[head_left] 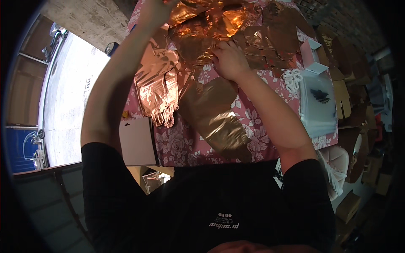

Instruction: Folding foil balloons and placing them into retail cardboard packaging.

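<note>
Flat, shiny copper-coloured foil balloons, deflated, are spread over a table with a pink floral cloth (177,141). My right hand (231,59) is at the near edge of the crumpled foil balloon (206,25) at the far middle, its fingers bent and closed on the foil. My left hand (157,13) reaches to the far left side of that same foil, its fingertips partly cut off by the upper edge. A wrinkled foil balloon (158,84) lies below my left hand. Nearer me, a smoother foil piece (215,120) stretches toward the table's front edge.
More foil (278,36) lies at the far right. Beside it are a small white box (313,56), a white cord bundle (292,80) and a stack of clear plastic bags (318,103). A pale flat box (137,141) sits at the near left corner. A cushioned seat (335,166) stands right.
</note>
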The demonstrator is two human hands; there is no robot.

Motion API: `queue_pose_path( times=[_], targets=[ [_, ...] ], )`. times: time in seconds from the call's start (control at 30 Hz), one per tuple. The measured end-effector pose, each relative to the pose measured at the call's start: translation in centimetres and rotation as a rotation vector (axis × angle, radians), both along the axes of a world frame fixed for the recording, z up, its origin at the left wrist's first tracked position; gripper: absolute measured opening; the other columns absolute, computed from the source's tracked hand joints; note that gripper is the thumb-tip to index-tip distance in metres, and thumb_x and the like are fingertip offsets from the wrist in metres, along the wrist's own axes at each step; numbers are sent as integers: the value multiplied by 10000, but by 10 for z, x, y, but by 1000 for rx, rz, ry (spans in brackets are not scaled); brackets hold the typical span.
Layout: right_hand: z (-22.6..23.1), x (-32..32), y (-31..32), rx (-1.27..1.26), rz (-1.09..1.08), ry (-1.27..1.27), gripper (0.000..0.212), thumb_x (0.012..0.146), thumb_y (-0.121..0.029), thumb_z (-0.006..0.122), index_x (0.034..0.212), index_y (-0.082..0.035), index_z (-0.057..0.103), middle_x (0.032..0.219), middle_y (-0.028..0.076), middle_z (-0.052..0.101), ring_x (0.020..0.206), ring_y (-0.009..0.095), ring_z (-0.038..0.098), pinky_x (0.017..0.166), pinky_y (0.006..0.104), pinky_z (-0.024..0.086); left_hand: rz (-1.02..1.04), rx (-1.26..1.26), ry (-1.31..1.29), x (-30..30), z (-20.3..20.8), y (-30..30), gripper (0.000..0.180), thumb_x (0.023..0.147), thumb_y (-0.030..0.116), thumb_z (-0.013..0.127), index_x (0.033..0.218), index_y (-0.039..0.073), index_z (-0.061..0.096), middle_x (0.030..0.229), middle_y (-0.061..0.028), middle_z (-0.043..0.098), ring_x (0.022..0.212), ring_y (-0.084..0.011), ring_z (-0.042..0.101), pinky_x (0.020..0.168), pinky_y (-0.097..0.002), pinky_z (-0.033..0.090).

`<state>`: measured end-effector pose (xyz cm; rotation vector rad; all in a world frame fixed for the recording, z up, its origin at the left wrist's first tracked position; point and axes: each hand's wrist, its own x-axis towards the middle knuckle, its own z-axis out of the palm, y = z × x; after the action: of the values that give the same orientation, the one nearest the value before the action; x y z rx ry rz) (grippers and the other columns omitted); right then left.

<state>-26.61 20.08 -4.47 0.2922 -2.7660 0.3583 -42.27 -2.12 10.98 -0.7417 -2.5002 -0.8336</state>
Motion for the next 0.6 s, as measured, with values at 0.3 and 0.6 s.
queue_pose_path(
  times=[0.3, 0.6],
  targets=[
    [0, 1, -3, -32, 6, -20, 310, 1013, -283, 718, 1278, -137, 790, 1227, 62, 686, 1263, 309, 609, 1105, 511, 479, 38, 345, 44, -24, 137, -2, 290, 1023, 294, 802, 1008, 6, 825, 776, -56, 751, 678, -151, 671, 628, -361, 507],
    [13, -6, 2, -61, 48, 49, 346, 989, -291, 766, 1267, -86, 781, 1206, 106, 693, 1276, 348, 600, 1094, 514, 489, -324, 371, 6, 58, 185, -27, 124, 1043, 92, 765, 1116, -7, 780, 992, -50, 780, 866, -112, 703, 788, -273, 563]
  ],
)
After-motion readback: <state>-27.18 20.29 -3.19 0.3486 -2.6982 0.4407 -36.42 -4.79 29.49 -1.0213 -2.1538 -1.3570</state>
